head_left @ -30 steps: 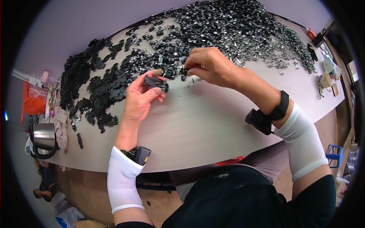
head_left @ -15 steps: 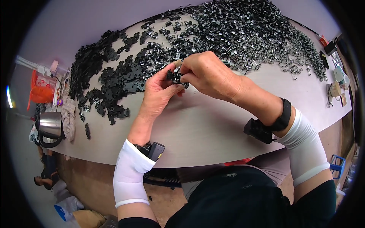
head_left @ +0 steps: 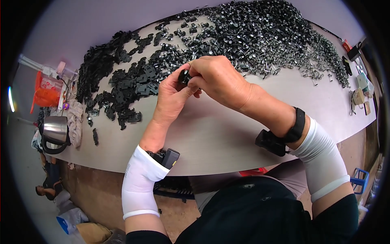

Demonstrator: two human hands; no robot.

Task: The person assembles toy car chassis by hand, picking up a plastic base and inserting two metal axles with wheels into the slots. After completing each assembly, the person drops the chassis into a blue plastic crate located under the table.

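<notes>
My left hand [head_left: 170, 95] and my right hand [head_left: 220, 79] meet over the middle of the table [head_left: 203, 134]. Between them is a small black plastic part [head_left: 183, 76] that looks like a toy car base. Thumb and fingers of the left hand grip its side. The right hand's bent fingers pinch at its right end, covering much of it. Whether the right fingers also hold a smaller piece is hidden. Just beyond the hands lie many flat black plastic bases [head_left: 138, 79] and a big heap of small wheels on metal axles [head_left: 260, 36].
At the left edge stand a steel kettle [head_left: 55, 132], a crumpled cloth [head_left: 75, 122] and an orange bag [head_left: 45, 96]. A beige cup [head_left: 358, 96] and small boxes sit at the far right. Beyond the table's left end a person [head_left: 50, 179] is on the floor side.
The black part has been tilted in my fingers, and its wheel and lower edge show less. Both hands have shifted only slightly, the right one a little to the left.
</notes>
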